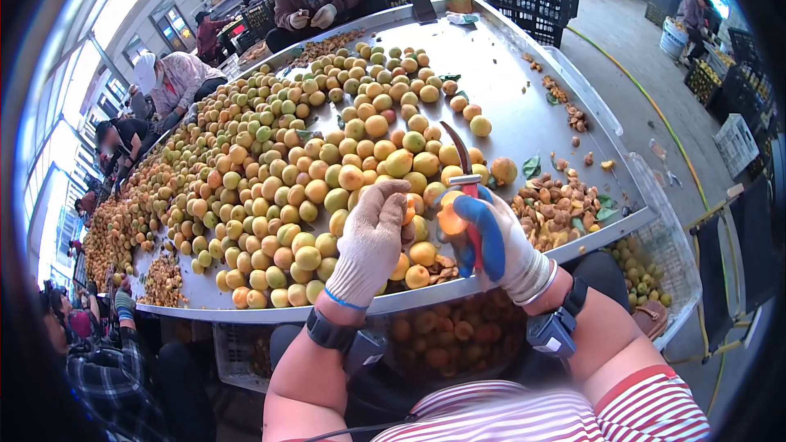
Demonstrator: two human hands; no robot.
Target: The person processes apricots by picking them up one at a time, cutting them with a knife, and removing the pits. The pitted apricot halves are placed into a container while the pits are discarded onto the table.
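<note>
Left hand, white knit glove: fingers curled, tips against round orange apricot; cannot tell whether they grip it. Apricot sits between both hands over counter's near edge. Right hand, blue-coated glove: closed around red-handled knife with curved dark blade, tip up. Long steel counter carries heap of yellow-green and orange apricots; pile of brown pits at near right corner
</note>
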